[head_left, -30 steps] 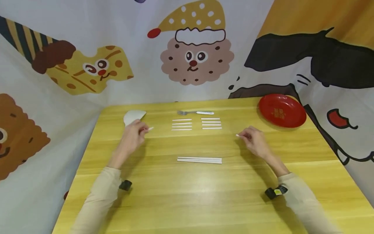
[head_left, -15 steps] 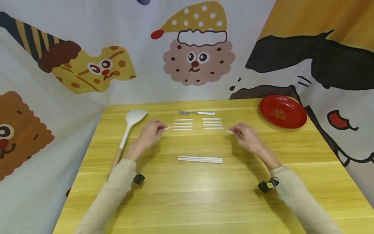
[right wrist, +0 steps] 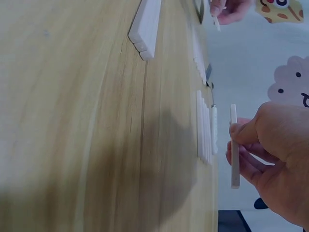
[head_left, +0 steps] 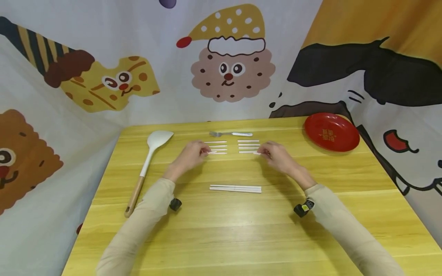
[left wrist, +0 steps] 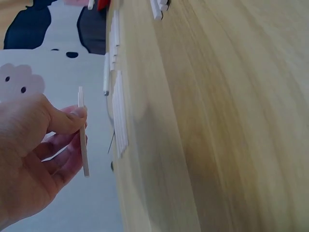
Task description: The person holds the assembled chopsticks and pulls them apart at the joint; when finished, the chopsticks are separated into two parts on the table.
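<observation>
My left hand [head_left: 191, 154] pinches a short white stick [left wrist: 83, 150] between thumb and fingers, held just above the table. My right hand [head_left: 279, 157] pinches a similar short white stick [right wrist: 235, 166] in the same way. Beyond the left hand lies a left column of several short white sticks [head_left: 217, 146], set parallel. A matching right column of short white sticks [head_left: 248, 144] lies by the right hand's fingertips. In the head view, both held sticks overlap the near ends of these columns, partly hidden by the fingers.
A bundle of longer white sticks [head_left: 235, 188] lies nearer on the wooden table [head_left: 228, 237]. Behind the columns is a fork [head_left: 242, 134]. A white spatula with a wooden handle [head_left: 149, 156] lies at left; a red plate [head_left: 347, 138] sits at back right.
Both hands have moved inward to the two columns of sticks, each still pinching its stick. The left hand and forearm have uncovered the spatula.
</observation>
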### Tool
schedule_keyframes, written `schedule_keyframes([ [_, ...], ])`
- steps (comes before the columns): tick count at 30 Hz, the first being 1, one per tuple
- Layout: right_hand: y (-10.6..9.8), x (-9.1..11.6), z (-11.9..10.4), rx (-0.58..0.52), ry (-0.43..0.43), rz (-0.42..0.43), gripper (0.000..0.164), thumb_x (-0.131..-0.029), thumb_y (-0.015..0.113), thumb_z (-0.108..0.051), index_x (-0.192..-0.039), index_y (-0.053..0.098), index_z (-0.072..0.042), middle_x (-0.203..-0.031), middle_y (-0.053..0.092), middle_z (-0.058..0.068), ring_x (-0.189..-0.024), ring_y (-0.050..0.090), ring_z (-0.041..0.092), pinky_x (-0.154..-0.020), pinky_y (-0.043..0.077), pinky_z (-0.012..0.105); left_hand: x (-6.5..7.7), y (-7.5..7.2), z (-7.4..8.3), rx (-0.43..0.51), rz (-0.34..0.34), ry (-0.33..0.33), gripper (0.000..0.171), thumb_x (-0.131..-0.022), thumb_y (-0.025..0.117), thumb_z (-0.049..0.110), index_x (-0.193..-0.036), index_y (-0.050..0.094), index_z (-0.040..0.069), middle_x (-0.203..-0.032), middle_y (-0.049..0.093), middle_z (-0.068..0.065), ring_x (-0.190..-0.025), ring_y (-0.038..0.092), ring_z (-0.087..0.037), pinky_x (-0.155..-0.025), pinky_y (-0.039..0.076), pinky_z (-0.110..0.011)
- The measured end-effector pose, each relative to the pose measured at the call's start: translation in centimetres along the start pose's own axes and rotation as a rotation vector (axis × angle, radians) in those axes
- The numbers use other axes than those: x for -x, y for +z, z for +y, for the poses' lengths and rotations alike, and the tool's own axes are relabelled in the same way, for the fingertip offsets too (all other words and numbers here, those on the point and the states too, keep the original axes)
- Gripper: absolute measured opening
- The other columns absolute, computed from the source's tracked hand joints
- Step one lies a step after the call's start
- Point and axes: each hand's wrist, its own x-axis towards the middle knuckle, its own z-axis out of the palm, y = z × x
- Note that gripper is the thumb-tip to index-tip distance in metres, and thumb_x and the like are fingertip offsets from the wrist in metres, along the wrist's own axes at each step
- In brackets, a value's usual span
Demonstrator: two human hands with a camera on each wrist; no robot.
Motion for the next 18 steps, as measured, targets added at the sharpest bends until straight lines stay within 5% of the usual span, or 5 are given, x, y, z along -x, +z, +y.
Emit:
schedule_keyframes([
  [18, 3.2, -2.4, -0.3, 0.004, -0.029, -0.066, 0.017, -0.084, 0.069, 0.012, -0.095, 0.074, 0.000, -0.093, 0.073, 0.012, -0.084, 0.066, 0.025, -0.076, 0.059, 0.036, -2.8, 2.5, 0.4, -0.031, -0.069, 0.094, 0.020, -0.092, 0.064, -0.004, -0.107, 0.075, 0.002, -0.105, 0.072, -0.011, -0.096, 0.066, -0.022, -0.086, 0.057, -0.030],
])
